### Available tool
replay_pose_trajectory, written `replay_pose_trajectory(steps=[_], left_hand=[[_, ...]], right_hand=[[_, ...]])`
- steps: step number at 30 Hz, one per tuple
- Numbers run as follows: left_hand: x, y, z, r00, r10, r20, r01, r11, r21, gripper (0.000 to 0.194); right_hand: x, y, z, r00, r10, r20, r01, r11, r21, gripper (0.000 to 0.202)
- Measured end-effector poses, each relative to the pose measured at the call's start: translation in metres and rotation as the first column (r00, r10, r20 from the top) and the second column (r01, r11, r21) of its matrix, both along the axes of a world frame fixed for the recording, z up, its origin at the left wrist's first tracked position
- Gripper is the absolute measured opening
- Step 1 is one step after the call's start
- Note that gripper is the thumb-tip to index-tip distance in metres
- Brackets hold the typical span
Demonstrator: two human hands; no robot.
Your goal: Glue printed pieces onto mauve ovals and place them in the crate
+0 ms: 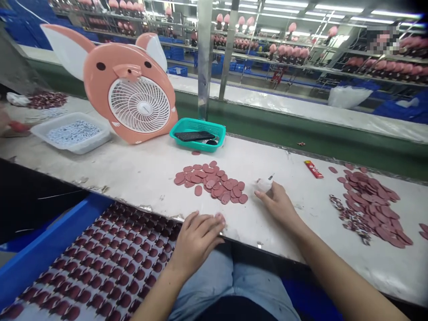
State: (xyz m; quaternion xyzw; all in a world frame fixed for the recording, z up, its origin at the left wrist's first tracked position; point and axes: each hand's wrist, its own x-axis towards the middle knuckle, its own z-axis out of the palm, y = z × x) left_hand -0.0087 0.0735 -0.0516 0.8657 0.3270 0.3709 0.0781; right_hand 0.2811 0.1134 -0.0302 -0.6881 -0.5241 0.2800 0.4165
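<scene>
My right hand (280, 206) is closed around a small white-wrapped tool (264, 184) with a thin dark metal tip, just above the table. To its left lies a loose pile of reddish-brown oval pieces (217, 183), some showing small holes. My left hand (197, 238) rests at the table's front edge, palm down, fingers stretched out and slightly bent. A small pinkish spot shows by its fingertips; whether it is a piece or a fingertip I cannot tell.
A pig-shaped fan (133, 89) and a green basket (197, 145) holding a phone stand behind. At right lie a second oval pile (377, 205), small patterned bits (347, 218) and a red packet (313, 169). A white tray (72, 145) sits left; a blue crate (43, 243) stands below.
</scene>
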Motion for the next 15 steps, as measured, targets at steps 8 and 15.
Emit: replay_pose_trajectory(steps=[8,15], left_hand=[[0.008,-0.041,0.011,0.861,-0.04,0.508,0.083,0.995,-0.061,0.027],[0.021,-0.059,0.021,0.63,0.113,0.768,0.183,0.94,-0.288,0.038]], right_hand=[[-0.077,-0.065,0.024,0.76,0.173,-0.626,-0.414,0.872,-0.262,0.051],[-0.124,-0.097,0.033,0.505,0.024,-0.863,-0.503,0.821,-0.272,0.057]])
